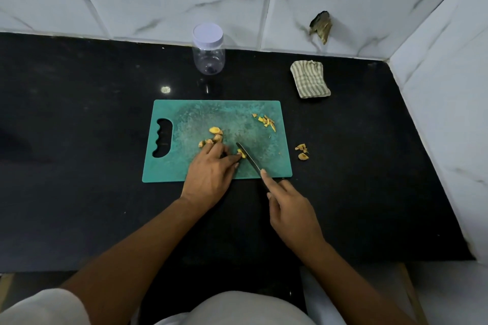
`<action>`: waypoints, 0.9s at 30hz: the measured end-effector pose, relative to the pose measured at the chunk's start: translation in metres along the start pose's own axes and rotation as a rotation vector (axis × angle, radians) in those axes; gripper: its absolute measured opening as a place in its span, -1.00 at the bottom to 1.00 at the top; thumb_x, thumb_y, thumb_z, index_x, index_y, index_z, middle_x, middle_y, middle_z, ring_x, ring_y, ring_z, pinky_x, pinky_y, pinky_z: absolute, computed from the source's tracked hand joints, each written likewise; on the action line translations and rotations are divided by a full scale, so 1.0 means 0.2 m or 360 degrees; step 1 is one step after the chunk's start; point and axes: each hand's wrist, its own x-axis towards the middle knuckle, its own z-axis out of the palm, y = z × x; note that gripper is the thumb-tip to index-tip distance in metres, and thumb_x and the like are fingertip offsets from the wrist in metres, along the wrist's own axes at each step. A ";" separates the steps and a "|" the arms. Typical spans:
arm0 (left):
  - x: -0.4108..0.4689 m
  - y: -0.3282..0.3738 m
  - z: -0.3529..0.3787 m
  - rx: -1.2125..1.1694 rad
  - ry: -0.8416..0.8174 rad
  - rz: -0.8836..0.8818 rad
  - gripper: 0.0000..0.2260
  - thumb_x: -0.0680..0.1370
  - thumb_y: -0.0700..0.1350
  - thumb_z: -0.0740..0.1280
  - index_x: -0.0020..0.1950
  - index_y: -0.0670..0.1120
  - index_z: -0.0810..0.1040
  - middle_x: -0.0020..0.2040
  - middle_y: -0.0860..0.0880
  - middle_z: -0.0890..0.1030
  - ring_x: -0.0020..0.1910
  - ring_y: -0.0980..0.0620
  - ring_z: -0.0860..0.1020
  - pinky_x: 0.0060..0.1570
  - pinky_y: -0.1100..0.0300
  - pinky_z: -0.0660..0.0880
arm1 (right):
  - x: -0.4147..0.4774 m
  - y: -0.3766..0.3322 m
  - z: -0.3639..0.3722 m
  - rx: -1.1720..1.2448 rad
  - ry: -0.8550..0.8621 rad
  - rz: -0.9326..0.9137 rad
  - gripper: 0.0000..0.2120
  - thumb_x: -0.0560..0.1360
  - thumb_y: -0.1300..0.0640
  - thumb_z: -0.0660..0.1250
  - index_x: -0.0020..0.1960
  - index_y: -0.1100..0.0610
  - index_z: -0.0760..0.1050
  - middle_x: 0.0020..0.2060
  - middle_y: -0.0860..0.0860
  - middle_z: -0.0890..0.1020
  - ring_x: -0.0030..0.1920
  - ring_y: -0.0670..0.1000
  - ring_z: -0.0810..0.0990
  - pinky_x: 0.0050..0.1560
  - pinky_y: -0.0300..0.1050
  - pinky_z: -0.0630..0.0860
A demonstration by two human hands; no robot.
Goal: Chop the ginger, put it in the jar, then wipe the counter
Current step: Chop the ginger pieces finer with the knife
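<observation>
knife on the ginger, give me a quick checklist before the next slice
1. Ginger piece pinned by the left hand: ok.
2. Knife gripped in the right hand, forefinger along the spine: ok.
3. Left fingertips clear of the blade: cannot tell, they sit right beside it.
4. All ginger on the green cutting board: not ok, stray ginger bits lie on the counter to its right.
5. Jar open for filling: not ok, its white lid is on.
6. Striped cloth ready for wiping: ok, folded on the counter beyond the board.
</observation>
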 end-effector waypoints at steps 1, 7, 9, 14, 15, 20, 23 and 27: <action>0.00 0.00 0.00 0.0002 0.0001 0.0005 -0.78 0.60 -0.07 0.41 0.23 -0.04 0.70 0.05 -0.03 0.53 0.01 -0.05 0.46 -0.08 0.01 0.51 | 0.00 0.00 0.00 -0.0029 -0.0015 -0.0006 -0.40 0.66 0.14 0.18 0.64 -0.18 0.14 -0.01 -0.11 0.47 -0.07 -0.03 0.64 -0.17 0.05 0.60; 0.00 -0.01 0.00 -0.0003 -0.0016 0.0014 -0.78 0.60 -0.07 0.41 0.22 -0.04 0.70 0.05 -0.03 0.53 0.00 -0.05 0.45 -0.07 0.02 0.50 | 0.06 -0.06 0.02 -0.0253 -0.0018 0.0005 -0.35 0.62 0.21 0.22 0.65 -0.11 0.16 0.07 0.03 0.53 -0.19 0.14 0.60 -0.22 0.07 0.55; 0.00 0.00 -0.01 -0.0004 -0.0010 0.0004 -0.78 0.59 -0.08 0.42 0.22 -0.04 0.70 0.05 -0.03 0.53 0.00 -0.06 0.45 -0.07 0.03 0.50 | 0.06 -0.07 0.02 -0.0188 -0.0031 0.0022 -0.37 0.64 0.18 0.20 0.65 -0.12 0.15 0.06 0.01 0.52 -0.17 0.13 0.60 -0.20 0.07 0.56; 0.00 0.01 -0.02 -0.0022 -0.0010 -0.0023 -0.77 0.59 -0.07 0.41 0.24 -0.04 0.69 0.05 -0.03 0.53 0.01 -0.06 0.46 -0.05 0.03 0.49 | 0.07 -0.01 -0.02 0.0206 0.0068 0.0092 -0.46 0.66 0.15 0.23 0.60 -0.15 0.28 -0.06 -0.14 0.50 -0.08 -0.08 0.55 -0.04 0.00 0.57; 0.00 0.01 -0.02 -0.0023 -0.0016 -0.0024 -0.76 0.60 -0.07 0.40 0.24 -0.03 0.69 0.06 -0.03 0.53 0.01 -0.06 0.45 -0.03 0.03 0.49 | 0.07 -0.01 -0.02 0.0255 0.0077 0.0100 -0.46 0.66 0.16 0.24 0.59 -0.15 0.30 -0.06 -0.15 0.51 -0.06 -0.11 0.54 -0.02 -0.02 0.57; -0.01 0.01 -0.02 -0.0025 -0.0038 -0.0012 -0.74 0.60 -0.06 0.40 0.28 -0.03 0.67 0.08 -0.03 0.52 0.03 -0.05 0.43 0.01 0.03 0.49 | 0.04 0.00 -0.04 0.0253 0.0076 0.0045 -0.46 0.66 0.17 0.25 0.60 -0.14 0.31 -0.08 -0.17 0.50 -0.08 -0.14 0.52 -0.09 -0.12 0.53; -0.01 0.00 -0.01 -0.0032 -0.0055 -0.0019 -0.73 0.61 -0.05 0.39 0.30 -0.02 0.66 0.09 -0.02 0.51 0.04 -0.04 0.42 0.03 0.04 0.49 | 0.02 0.00 -0.04 0.0215 0.0064 -0.0003 -0.45 0.66 0.17 0.25 0.60 -0.15 0.29 -0.11 -0.18 0.46 -0.14 -0.13 0.50 -0.17 -0.13 0.50; -0.01 0.00 -0.01 -0.0021 -0.0062 -0.0004 -0.73 0.61 -0.05 0.38 0.30 -0.03 0.66 0.09 -0.02 0.51 0.04 -0.04 0.43 0.02 0.03 0.49 | 0.02 0.00 -0.03 0.0168 0.0036 -0.0027 -0.43 0.65 0.17 0.26 0.60 -0.15 0.29 -0.13 -0.19 0.44 -0.17 -0.15 0.48 -0.22 -0.21 0.42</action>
